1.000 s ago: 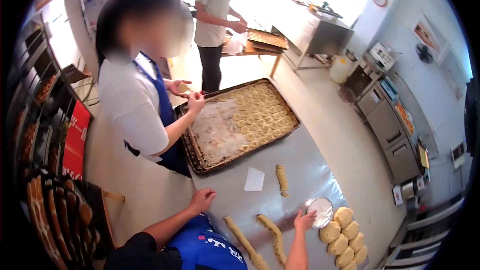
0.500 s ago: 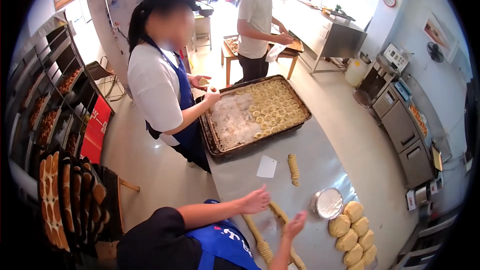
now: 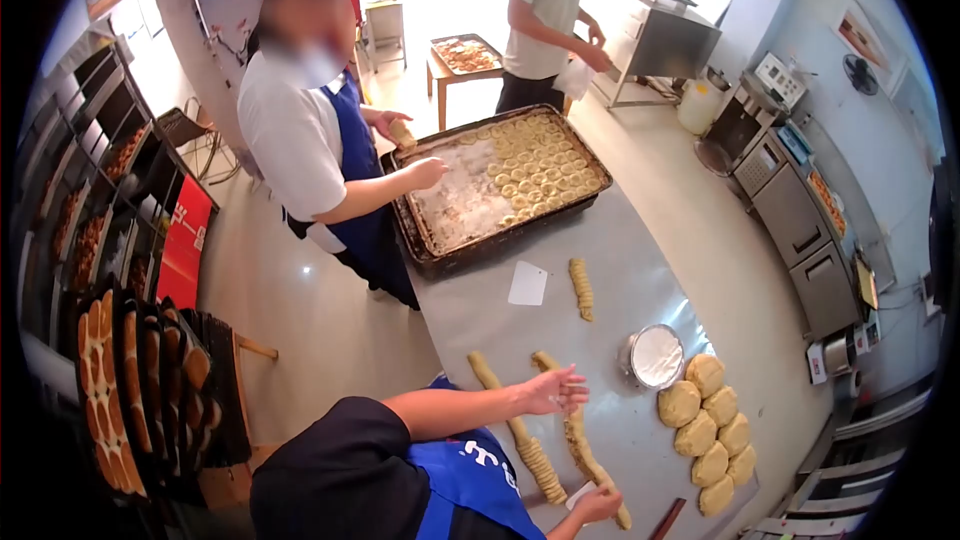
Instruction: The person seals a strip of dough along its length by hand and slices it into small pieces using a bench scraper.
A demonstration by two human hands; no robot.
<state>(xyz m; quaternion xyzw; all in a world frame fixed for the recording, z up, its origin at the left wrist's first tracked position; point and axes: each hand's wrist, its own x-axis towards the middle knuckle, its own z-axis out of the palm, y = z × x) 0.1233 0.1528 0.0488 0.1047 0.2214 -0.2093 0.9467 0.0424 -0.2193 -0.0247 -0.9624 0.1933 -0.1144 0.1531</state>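
My left hand (image 3: 553,390) is open, palm up and fingers apart, over the upper part of a long dough rope (image 3: 580,447). Near that rope's lower end, my right hand (image 3: 597,504) has its fingers curled together against the dough. A second rope (image 3: 517,430), partly sliced, lies to the left, crossed by my left forearm. A white scraper (image 3: 578,496) shows beside my right hand. Farther up lie a short sliced dough roll (image 3: 581,290) and a white card-like scraper (image 3: 527,283). A round bowl of white flour (image 3: 657,356) stands to the right.
Several dough balls (image 3: 703,433) sit at the right edge. A dark handle (image 3: 668,518) shows at the bottom. Across the table, a co-worker (image 3: 300,130) holds dough by a large tray (image 3: 450,258) of dough pieces. Another person (image 3: 540,15) stands behind.
My right hand has left the flour bowl and moved down to the rope's lower end. My left hand has moved right, over the rope. The co-worker's hand has moved over the tray.
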